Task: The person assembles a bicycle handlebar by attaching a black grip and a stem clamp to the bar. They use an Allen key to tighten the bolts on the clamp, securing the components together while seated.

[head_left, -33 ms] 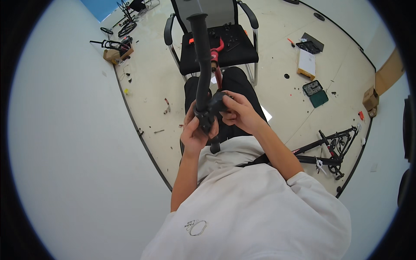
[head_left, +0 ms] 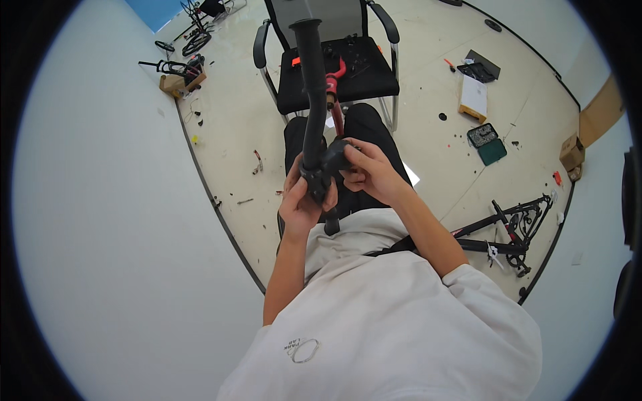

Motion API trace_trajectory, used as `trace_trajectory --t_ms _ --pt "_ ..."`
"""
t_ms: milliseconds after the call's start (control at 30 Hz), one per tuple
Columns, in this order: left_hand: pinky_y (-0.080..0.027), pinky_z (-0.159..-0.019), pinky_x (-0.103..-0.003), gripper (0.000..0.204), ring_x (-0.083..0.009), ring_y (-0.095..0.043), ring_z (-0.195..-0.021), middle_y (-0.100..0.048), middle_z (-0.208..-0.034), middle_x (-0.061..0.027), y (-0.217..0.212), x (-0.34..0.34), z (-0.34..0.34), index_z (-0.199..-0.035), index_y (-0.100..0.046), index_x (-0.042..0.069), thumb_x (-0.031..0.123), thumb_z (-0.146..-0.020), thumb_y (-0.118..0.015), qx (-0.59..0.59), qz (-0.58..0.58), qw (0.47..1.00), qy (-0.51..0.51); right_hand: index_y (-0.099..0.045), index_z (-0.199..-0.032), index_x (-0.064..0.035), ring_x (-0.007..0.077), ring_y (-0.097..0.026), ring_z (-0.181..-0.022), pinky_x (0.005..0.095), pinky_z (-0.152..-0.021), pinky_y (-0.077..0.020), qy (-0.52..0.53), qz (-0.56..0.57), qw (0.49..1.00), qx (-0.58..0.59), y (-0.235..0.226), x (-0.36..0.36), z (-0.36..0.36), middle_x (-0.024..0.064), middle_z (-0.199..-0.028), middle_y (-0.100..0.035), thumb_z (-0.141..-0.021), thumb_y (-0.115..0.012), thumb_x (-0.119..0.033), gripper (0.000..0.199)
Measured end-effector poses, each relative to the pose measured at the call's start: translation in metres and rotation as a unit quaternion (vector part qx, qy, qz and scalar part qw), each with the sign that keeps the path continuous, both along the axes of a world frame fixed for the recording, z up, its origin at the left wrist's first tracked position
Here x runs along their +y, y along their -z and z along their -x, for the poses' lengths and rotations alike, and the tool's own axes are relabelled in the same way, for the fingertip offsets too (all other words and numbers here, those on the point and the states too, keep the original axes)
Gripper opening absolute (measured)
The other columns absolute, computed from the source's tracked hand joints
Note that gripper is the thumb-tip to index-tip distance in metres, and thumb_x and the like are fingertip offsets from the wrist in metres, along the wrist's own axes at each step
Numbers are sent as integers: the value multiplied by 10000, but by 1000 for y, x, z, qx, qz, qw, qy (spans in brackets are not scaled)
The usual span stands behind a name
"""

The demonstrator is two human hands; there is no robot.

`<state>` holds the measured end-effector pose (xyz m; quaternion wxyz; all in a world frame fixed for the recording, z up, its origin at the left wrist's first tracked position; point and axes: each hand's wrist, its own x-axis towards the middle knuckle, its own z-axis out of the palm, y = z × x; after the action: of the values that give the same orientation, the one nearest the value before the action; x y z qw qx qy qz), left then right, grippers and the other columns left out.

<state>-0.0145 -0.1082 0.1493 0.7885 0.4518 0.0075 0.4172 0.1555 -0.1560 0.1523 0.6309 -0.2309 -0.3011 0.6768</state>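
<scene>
The person stands by the white wall with a black bicycle handlebar (head_left: 309, 93) held up in front of the chest, its long curved tube rising away from the body toward the black chair (head_left: 348, 70) and ending in a rubber grip at the far tip. The left hand (head_left: 301, 204) wraps around the lower part of the bar, fingers curled shut about the tube and the thumb lying up along it, which looks like a steadying hold that keeps the bar from turning. The right hand (head_left: 371, 170) comes in from the side, and its fingertips (head_left: 349, 160) are bunched together, pinching a chunky black fitting (head_left: 332, 160) clamped onto the bar just above the left hand; I take that for the working hand, set close so both hands meet at one spot. The bar is matte black all over, and a red curved part (head_left: 334, 73) shows just behind it near the chair seat; whether that part belongs to the bar I cannot tell. On the pale floor lie a bicycle frame (head_left: 508, 230) to the right, a green case (head_left: 488, 144), a flat box (head_left: 473, 97) and small scattered bits, with more bicycle parts (head_left: 177, 67) in the far corner.
</scene>
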Motion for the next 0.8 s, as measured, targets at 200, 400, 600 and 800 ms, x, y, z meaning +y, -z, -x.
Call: trace_trajectory --t_ms 200,400,600,800 --pt "-398 -489 -281 499 -173 -504 -531 -551 -705 -133 14 6 -3 -1376 -378 3 361 -1029 -362 41 -10 997 -61 -512 -951 -82 21 -309 -534 208 -465 -241 -10 -6 1000 -24 5 7 -7 -56 -719 -391 -999 -569 -279 211" --pt "-378 -470 -281 440 -159 -472 -515 -539 -719 -109 13 11 0 -1254 -444 21 379 -1038 -308 24 -7 998 -57 -500 -926 -95 40 -295 -523 217 -458 -227 -17 5 1000 -4 15 10 0 -54 -714 -374 -1002 -557 -323 246" --pt "-344 -435 -270 490 -144 -421 -488 -519 -686 -93 21 12 -3 -1336 -392 39 404 -1032 -270 43 28 995 -89 -517 -915 -108 63 -302 -531 230 -459 -233 -9 16 999 51 24 11 -5 -43 -699 -393 -1016 -502 -357 269" --pt "-310 -434 -267 577 -130 -358 -471 -473 -614 -72 4 6 -6 -1451 -333 51 425 -1028 -212 77 7 995 -69 -516 -944 -86 37 -315 -521 217 -458 -238 -3 4 1000 -17 12 11 -5 -46 -731 -416 -989 -573 -319 245"
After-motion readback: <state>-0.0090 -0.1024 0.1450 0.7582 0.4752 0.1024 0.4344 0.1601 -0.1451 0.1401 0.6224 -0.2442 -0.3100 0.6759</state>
